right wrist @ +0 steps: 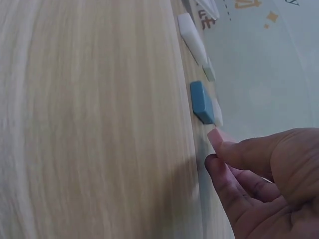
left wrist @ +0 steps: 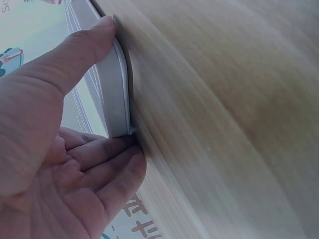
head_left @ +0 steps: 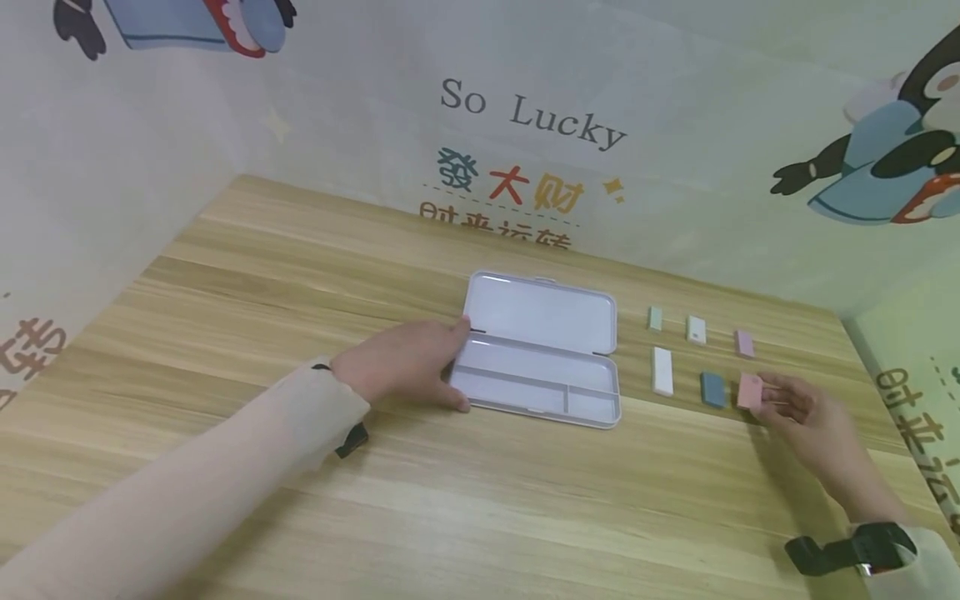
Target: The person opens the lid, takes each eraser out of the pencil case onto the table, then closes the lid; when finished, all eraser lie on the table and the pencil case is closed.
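Note:
A pale lilac-white pencil case (head_left: 540,312) lies unfolded on the wooden table, its lid half at the back and its divided tray half in front. My left hand (head_left: 405,362) grips the case's left end, with the thumb at the front corner and the fingers farther back. Over at the right, my right hand (head_left: 817,429) pinches a pink eraser (head_left: 748,390) between thumb and fingertips. The right wrist view shows the pink eraser (right wrist: 216,139) tilted. Just left of it lies a blue eraser (head_left: 712,389), apart from the fingers.
Between the case and my right hand are a long white block (head_left: 662,371), a pale green block (head_left: 655,318) and a small white block (head_left: 696,330). A lilac-pink block (head_left: 744,343) lies behind the pink eraser. A printed backdrop (head_left: 360,108) borders the table (head_left: 450,500).

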A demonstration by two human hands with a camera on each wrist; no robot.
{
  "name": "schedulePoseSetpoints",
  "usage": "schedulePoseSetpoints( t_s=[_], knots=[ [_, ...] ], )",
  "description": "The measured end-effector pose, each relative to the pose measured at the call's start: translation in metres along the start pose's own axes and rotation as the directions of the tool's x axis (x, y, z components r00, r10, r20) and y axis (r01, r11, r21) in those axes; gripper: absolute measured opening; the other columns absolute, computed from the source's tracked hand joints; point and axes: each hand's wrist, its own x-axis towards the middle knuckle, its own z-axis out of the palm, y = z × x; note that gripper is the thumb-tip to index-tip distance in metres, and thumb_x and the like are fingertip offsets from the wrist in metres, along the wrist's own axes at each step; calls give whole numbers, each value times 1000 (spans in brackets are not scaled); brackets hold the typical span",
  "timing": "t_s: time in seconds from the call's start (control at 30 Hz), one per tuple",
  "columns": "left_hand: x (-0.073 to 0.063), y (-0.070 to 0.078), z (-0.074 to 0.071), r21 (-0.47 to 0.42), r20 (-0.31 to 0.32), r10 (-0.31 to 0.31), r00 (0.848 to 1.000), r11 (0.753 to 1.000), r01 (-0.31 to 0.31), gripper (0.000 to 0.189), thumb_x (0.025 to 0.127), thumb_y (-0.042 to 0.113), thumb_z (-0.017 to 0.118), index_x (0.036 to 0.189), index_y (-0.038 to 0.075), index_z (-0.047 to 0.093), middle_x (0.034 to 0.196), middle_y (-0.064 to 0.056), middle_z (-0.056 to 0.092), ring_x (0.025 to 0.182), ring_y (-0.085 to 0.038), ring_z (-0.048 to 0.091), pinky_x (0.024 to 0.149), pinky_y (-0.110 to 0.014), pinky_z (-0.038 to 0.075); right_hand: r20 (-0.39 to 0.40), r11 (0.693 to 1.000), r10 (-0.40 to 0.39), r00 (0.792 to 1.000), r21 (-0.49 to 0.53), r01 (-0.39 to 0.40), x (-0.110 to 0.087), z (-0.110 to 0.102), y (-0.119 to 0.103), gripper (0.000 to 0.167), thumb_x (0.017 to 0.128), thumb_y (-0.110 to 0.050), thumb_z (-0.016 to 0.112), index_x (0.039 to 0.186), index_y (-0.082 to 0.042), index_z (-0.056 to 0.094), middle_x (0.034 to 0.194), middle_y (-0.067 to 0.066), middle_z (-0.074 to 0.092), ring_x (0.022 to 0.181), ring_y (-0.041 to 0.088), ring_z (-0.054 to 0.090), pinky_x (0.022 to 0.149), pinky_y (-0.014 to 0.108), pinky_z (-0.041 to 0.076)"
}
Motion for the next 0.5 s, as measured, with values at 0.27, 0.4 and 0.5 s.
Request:
schedulePoseSetpoints(
  t_s=[0.27, 0.4, 0.5],
  knots=[
    [-1, 1, 0, -7, 7, 2, 1000, 1000, -2, 107, 88, 45, 83, 161, -8, 27, 144, -17, 63, 119, -24, 64, 112, -41, 52, 22, 997, 25, 999, -74, -23, -3, -7, 7, 50, 104, -5, 62, 146, 16, 45, 131, 44, 58, 90, -29, 44, 70, 5, 52],
    [-1, 1, 0, -7, 3, -1, 1000, 1000, 1, 107, 88, 45, 83, 161, -8, 27, 145, -17, 62, 120, -25, 64, 113, -41, 52, 18, 996, 9, 1000, -94, -7, -4, -8, 12, 49, 103, -4, 62, 145, 17, 47, 129, 44, 60, 89, -28, 44, 68, 7, 52],
    [-1, 0, 1, -6, 4, -1, 1000, 1000, 1, 107, 88, 45, 83, 162, -8, 26, 145, -17, 62, 121, -25, 64, 113, -41, 52, 10, 994, -6, 1000, -111, 7, -3, -8, 13, 48, 102, -2, 63, 143, 17, 49, 126, 44, 61, 87, -28, 45, 67, 7, 52]
  ],
)
